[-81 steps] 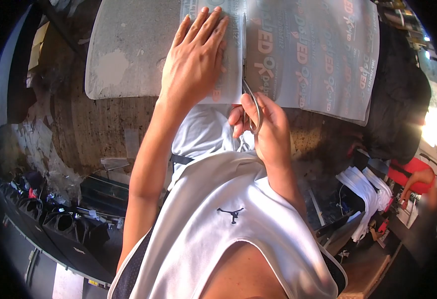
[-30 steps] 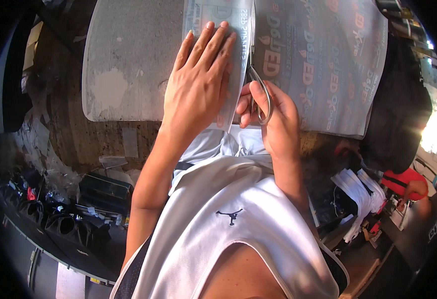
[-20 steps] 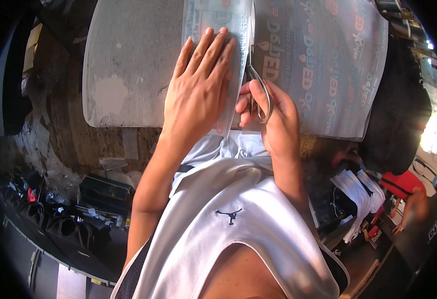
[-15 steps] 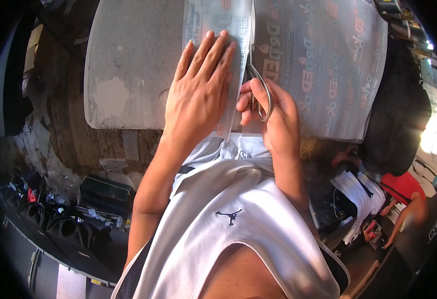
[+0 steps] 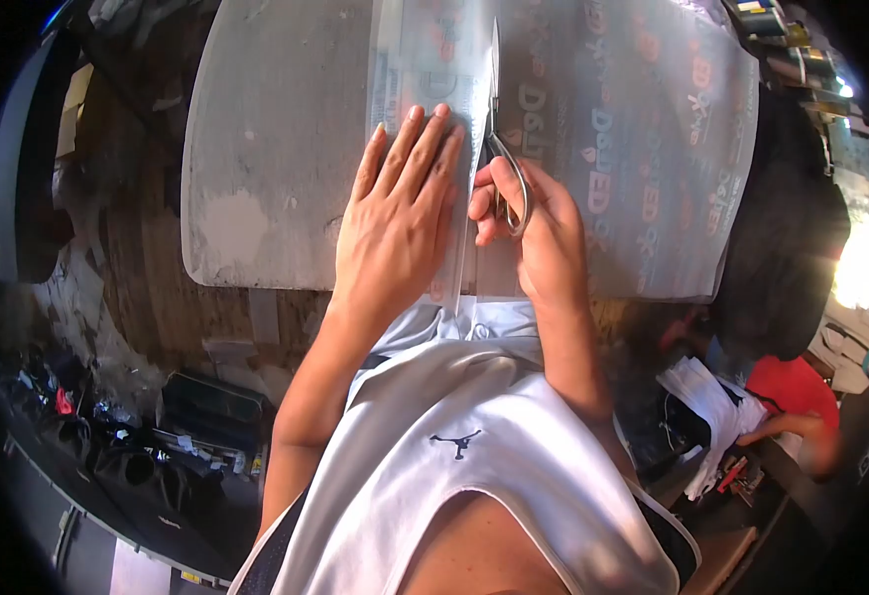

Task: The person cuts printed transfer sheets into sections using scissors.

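Note:
My left hand (image 5: 395, 223) lies flat, fingers stretched forward, on a strip of translucent printed plastic sheet (image 5: 410, 74). My right hand (image 5: 554, 238) is closed around the handles of metal scissors (image 5: 495, 104), the thumb at one loop. Their blades point away from me along a lengthwise line beside the strip. To the right of the blades spreads a wider printed plastic sheet (image 5: 643, 159) with repeated lettering. Both pieces rest on a worn grey board (image 5: 266, 149). My right fingers partly hide the lower handle.
A dark bag-like shape (image 5: 782, 218) hangs beside the board on the right. Below it, a person in a red top (image 5: 797, 387) reaches toward white cloth (image 5: 707, 407). At lower left stands a dark box (image 5: 211, 402) among scattered items.
The view has shifted, so the board sits lower. My right hand and the scissors are farther forward along the sheet. My left hand stays flat. The other person's arm has moved toward the white cloth.

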The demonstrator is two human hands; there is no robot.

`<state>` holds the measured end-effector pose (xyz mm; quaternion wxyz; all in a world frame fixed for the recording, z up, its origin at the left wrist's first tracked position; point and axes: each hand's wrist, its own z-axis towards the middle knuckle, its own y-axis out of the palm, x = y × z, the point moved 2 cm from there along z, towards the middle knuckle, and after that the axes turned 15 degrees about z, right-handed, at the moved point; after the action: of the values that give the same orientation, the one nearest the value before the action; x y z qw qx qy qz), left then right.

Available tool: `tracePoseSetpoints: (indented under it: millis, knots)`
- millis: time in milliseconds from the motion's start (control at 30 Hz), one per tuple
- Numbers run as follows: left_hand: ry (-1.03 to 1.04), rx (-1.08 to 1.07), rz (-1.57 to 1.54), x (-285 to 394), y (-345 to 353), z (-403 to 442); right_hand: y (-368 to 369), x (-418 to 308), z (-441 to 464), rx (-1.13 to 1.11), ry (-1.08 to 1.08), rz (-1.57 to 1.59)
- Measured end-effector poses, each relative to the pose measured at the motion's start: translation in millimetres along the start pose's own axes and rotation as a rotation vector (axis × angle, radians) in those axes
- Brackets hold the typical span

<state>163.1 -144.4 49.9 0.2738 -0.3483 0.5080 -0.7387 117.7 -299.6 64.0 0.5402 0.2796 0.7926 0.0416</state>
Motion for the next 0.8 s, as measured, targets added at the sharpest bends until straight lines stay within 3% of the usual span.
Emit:
tracePoseSetpoints:
  millis: [800]
  knots:
    - [-0.028, -0.085, -0.033, 2, -7, 4, 5, -27, 60, -0.037, -0.036, 0.001]
